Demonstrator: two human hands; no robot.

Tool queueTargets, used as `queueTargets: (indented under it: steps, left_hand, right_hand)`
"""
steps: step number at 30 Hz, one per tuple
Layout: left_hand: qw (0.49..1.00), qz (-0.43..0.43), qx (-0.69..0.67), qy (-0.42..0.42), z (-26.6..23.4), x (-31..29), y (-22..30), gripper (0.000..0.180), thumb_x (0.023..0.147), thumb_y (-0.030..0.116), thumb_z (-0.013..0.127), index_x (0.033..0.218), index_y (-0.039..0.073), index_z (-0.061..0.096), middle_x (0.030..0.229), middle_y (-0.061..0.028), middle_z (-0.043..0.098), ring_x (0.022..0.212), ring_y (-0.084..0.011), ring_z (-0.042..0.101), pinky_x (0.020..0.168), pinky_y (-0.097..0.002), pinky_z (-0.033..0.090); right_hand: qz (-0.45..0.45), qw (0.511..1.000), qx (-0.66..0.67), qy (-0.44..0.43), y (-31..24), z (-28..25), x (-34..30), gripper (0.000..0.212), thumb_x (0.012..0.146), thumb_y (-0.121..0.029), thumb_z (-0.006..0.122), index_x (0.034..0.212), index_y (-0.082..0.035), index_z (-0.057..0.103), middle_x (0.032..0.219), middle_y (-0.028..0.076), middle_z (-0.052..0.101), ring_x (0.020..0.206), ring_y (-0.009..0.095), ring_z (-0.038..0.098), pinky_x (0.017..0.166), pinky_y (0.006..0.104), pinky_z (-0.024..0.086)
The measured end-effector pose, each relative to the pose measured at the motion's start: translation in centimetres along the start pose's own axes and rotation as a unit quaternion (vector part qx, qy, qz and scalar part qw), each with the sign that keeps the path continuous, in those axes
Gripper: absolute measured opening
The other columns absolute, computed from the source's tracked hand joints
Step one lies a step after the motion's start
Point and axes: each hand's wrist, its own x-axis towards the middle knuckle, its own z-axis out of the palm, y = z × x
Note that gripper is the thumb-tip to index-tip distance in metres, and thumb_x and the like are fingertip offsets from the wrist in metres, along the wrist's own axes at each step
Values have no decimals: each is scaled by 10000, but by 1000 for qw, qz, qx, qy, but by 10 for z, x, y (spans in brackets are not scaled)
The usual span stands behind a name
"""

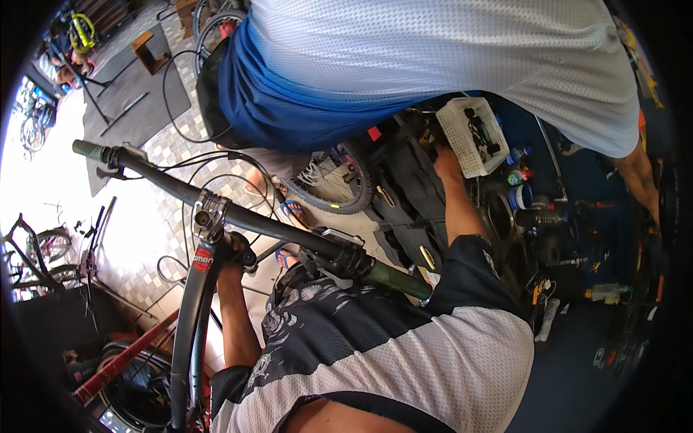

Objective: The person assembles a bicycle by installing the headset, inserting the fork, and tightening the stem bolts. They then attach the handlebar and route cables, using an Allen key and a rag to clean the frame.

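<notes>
Right hand reaches beside white basket holding dark parts.

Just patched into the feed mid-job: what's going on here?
A person leans over a bicycle in a cluttered workshop. The left hand grips the stem below the black handlebar. The right hand reaches to a white basket of small parts. Another person in a white-and-blue shirt stands close by.
</notes>
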Motion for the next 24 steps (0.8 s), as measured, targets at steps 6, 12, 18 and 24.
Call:
queueTargets:
  steps: [6,12,18,24]
  left_hand:
    - [1000,-24,-7,14,-8,15,-11,206,957,251,657,834,167,514,671,-1,446,598,-169,468,594,-335,433]
    - [1000,-17,3,12,-4,11,-8,163,1028,271,546,916,168,489,686,-1,416,612,-163,456,611,-318,435]
    - [998,-13,55,-28,4,4,-3,139,1042,233,489,932,148,483,707,-7,429,674,-163,464,661,-318,425]
    - [1000,-3,18,-13,8,3,-1,262,1038,363,460,950,126,528,728,-44,503,646,-194,493,632,-346,445]
  right_hand:
    - [53,995,48,-71,-15,-20,4,534,904,-177,672,1410,-26,591,1331,254,655,1266,431,603,1081,495,487]
    - [156,967,180,-88,-18,-19,-12,362,988,-296,640,1277,-80,668,1103,185,730,964,372,703,909,505,555]
    - [133,967,202,-74,4,6,-11,400,985,-307,696,1276,-37,645,1008,188,722,706,306,689,702,490,571]
    - [174,956,222,-77,3,4,-4,387,967,-261,722,1210,26,631,807,211,689,584,300,658,556,441,533]
